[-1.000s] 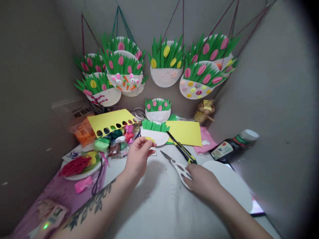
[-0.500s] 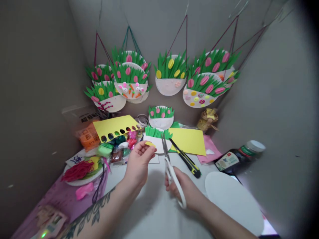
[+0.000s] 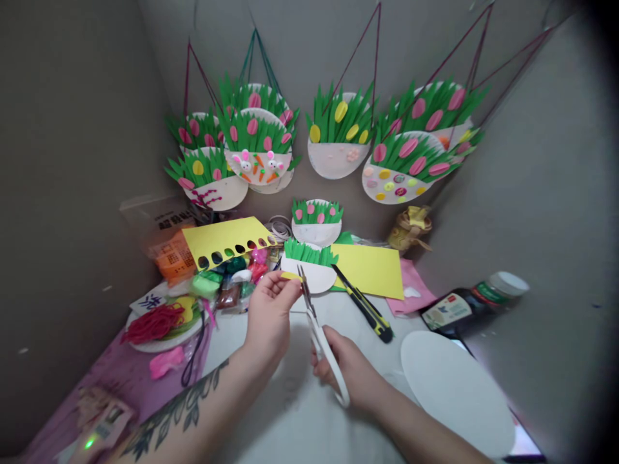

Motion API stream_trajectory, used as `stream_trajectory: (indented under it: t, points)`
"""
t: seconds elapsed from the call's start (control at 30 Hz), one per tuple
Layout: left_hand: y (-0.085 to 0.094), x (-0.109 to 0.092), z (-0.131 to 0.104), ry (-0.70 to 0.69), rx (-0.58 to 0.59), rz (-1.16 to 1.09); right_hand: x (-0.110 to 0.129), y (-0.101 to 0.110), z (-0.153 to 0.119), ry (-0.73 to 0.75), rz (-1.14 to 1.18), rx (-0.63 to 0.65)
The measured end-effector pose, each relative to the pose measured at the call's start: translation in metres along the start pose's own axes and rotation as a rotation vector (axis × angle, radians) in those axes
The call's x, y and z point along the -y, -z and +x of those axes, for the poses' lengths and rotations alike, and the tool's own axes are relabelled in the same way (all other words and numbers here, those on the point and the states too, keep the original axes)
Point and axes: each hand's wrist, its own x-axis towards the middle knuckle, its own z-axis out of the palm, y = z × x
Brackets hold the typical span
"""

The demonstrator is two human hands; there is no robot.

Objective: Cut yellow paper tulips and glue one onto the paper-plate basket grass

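Observation:
My left hand (image 3: 273, 309) pinches a small piece of yellow paper (image 3: 291, 276) between thumb and fingers. White-handled scissors (image 3: 316, 332) are gripped in my right hand (image 3: 345, 367), their blades pointing up and away from me. The blades are right at the edge of the yellow piece; whether they touch it I cannot tell. Just behind my hands lies a white half paper plate with green paper grass (image 3: 309, 274). Beyond it stands a similar one with pink ovals (image 3: 316, 232).
A black-and-yellow utility knife (image 3: 367, 309) lies beside a yellow sheet (image 3: 370, 270). Left are a yellow sheet with oval holes (image 3: 225, 238), bagged clay (image 3: 206, 283) and red yarn (image 3: 152, 325). A dark bottle (image 3: 471, 306) and a white oval plate (image 3: 454, 390) sit right; finished baskets (image 3: 338, 161) hang behind.
The scissors in my right hand have moved left, bringing their blades up to the yellow paper piece. My left hand still holds that piece, and the view has shifted slightly.

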Motion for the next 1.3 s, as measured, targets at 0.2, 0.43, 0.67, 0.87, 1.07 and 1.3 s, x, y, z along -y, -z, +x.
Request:
stream_trajectory:
  t: [0.2,0.43,0.67,0.87,1.07,1.3]
  points:
    - [-0.001,0.001,-0.002,0.007,-0.019,0.003,0.002,-0.001,0.001,-0.029,-0.021,-0.027]
    - [-0.002,0.001,-0.003,0.002,-0.034,0.008,-0.007,0.001,0.003,-0.027,-0.047,-0.018]
    - [-0.001,0.004,-0.004,-0.017,-0.025,0.035,-0.007,0.002,0.003,-0.006,-0.081,-0.032]
    - [-0.002,0.006,-0.004,-0.03,-0.032,0.044,-0.005,0.001,0.002,-0.018,-0.058,-0.022]
    - [-0.002,0.004,-0.004,-0.01,-0.023,0.028,-0.002,0.003,0.002,-0.025,-0.125,-0.055]
    - [-0.002,0.001,-0.003,0.008,-0.018,0.012,0.0,0.007,0.002,0.016,-0.195,-0.094]
